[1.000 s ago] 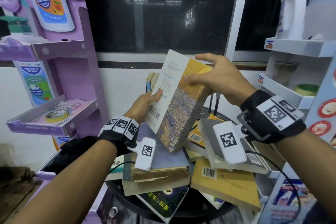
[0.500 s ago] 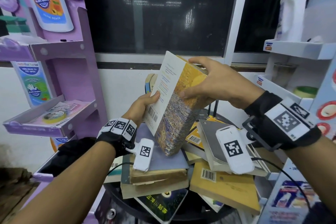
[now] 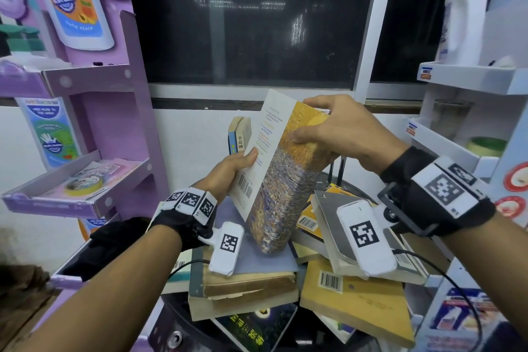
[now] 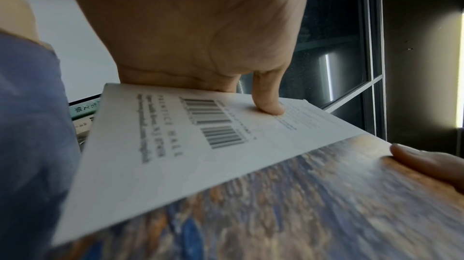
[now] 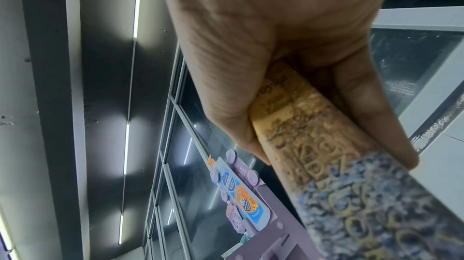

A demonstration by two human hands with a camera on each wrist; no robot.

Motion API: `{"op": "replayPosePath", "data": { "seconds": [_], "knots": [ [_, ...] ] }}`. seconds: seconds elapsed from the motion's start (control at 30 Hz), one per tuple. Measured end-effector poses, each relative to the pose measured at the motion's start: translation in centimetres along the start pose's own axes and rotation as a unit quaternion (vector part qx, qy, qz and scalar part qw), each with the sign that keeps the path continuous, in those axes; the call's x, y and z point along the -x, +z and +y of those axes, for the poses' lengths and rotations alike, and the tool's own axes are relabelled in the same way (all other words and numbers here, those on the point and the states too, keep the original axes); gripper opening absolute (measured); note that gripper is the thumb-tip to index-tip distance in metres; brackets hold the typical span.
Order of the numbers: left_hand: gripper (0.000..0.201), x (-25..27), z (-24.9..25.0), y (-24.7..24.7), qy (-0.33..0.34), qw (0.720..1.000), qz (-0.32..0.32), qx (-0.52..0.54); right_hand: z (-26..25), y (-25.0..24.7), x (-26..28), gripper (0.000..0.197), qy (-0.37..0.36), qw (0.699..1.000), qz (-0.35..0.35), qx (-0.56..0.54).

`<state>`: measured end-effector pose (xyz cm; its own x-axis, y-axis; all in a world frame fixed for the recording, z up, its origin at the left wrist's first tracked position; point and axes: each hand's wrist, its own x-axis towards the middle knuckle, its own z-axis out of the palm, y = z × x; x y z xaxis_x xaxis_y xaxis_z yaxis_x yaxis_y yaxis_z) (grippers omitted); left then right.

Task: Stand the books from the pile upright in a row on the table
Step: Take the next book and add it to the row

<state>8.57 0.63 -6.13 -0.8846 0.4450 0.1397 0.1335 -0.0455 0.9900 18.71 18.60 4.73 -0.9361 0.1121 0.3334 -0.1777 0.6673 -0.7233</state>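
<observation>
A thick book (image 3: 281, 180) with a white back cover and a yellow-and-blue painted spine hangs tilted above the pile of books (image 3: 337, 280). My right hand (image 3: 328, 128) grips its upper spine end (image 5: 314, 145), thumb on one side and fingers on the other. My left hand (image 3: 231, 168) holds the white back cover (image 4: 200, 145) near the barcode, thumb pressed on it. Two books (image 3: 239, 137) stand upright at the back of the round black table (image 3: 183, 323), just behind the held one.
A purple display stand (image 3: 94, 128) with shelves rises at the left, a white shelf unit (image 3: 471, 100) with bottles at the right. A dark window (image 3: 251, 17) and white wall close the back. Loose books cover most of the tabletop.
The held book has turned a little more upright and shifted slightly left and down toward the standing books. Both hands kept their hold.
</observation>
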Motion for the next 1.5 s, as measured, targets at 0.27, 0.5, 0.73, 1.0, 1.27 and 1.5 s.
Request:
{"op": "replayPosePath", "data": {
  "seconds": [0.27, 0.5, 0.73, 1.0, 1.27, 1.5],
  "knots": [
    [0.024, -0.9, 1.5, -0.8, -0.067, 0.991, -0.057, -0.102, 0.5, 0.2, -1.9, 0.067, 0.006, 0.999, 0.017, 0.034],
    [0.037, -3.6, 2.6, -2.9, 0.010, 0.979, 0.062, -0.192, 1.0, 0.9, -4.0, 0.068, -0.009, 0.996, 0.012, 0.087],
    [0.039, -6.9, 2.6, -4.3, 0.035, 0.969, 0.161, -0.184, 1.4, 1.9, -7.7, 0.066, -0.006, 0.993, 0.025, 0.112],
    [0.043, -10.0, 1.3, -5.3, 0.015, 0.967, 0.174, -0.188, 2.5, 3.8, -12.2, 0.065, 0.012, 0.989, 0.042, 0.142],
    [0.039, -12.5, 0.6, -6.0, -0.021, 0.971, 0.157, -0.180, 4.3, 6.6, -16.0, 0.048, 0.029, 0.983, 0.081, 0.161],
    [0.039, -13.5, -1.2, -7.0, -0.037, 0.976, 0.140, -0.162, 5.8, 9.3, -18.3, 0.049, 0.049, 0.984, 0.096, 0.142]
  ]
}}
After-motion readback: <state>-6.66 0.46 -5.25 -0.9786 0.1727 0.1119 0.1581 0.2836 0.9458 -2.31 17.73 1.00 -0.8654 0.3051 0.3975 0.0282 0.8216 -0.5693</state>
